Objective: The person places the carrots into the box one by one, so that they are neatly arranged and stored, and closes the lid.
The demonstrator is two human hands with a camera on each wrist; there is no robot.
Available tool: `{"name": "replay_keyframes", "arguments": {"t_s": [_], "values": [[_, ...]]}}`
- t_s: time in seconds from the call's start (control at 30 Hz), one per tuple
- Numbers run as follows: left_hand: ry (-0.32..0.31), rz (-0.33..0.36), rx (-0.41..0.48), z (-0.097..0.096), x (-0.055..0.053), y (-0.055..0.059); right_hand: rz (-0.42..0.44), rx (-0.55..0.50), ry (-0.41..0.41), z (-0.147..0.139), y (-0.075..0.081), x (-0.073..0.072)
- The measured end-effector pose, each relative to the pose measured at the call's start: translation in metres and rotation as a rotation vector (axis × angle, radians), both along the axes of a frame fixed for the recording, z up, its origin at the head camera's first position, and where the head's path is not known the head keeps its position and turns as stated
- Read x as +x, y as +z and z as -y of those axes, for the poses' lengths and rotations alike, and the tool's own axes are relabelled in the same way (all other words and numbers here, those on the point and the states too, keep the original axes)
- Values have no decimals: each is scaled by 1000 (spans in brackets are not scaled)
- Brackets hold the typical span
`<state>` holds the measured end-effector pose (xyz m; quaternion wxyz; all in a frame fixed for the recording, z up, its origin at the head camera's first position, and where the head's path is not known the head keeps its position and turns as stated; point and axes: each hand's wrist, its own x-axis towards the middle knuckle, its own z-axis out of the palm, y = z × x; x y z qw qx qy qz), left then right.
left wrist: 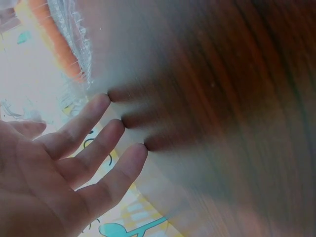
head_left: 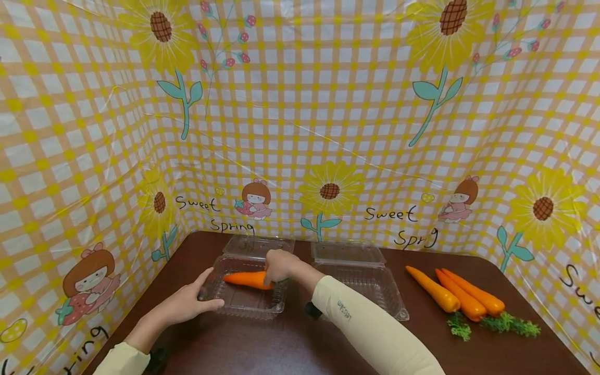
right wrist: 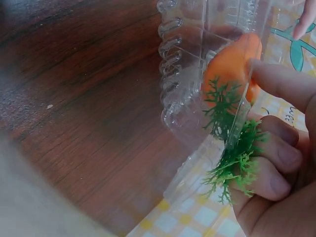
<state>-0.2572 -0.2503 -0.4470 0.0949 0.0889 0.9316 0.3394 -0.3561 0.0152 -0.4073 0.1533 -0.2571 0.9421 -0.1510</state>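
In the head view, we see an orange, tapered carrot (head_left: 246, 279) lying inside a clear plastic hinged container (head_left: 255, 313) at lower centre. The right hand (head_left: 282, 266) covers its thick end; the left hand (head_left: 187, 303) is at the container's left side. To the right stands a second clear plastic container (head_left: 395, 294), and three orange carrots (head_left: 459, 295) lie at lower right on the dark brown table (head_left: 281, 346).

In the left wrist view, we see the left fingers spread apart at lower left.

In the right wrist view, right of centre, the index finger touches the carrot; the others curl beside feathery green leaves (right wrist: 241, 165), and we cannot tell whether they grip.
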Motion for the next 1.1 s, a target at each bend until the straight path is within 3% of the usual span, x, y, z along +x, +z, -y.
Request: {"name": "replay_keyframes", "arguments": {"t_s": [0.47,0.87,1.1], "values": [[-4,0,0,-1,-1,-3,-117,194,-88,6,-3,4],[-4,0,4,0,-2,-4,-154,92,-58,1,4,7],[12,13,10,3,-3,-3,-162,90,-55,2,8,12]]}}
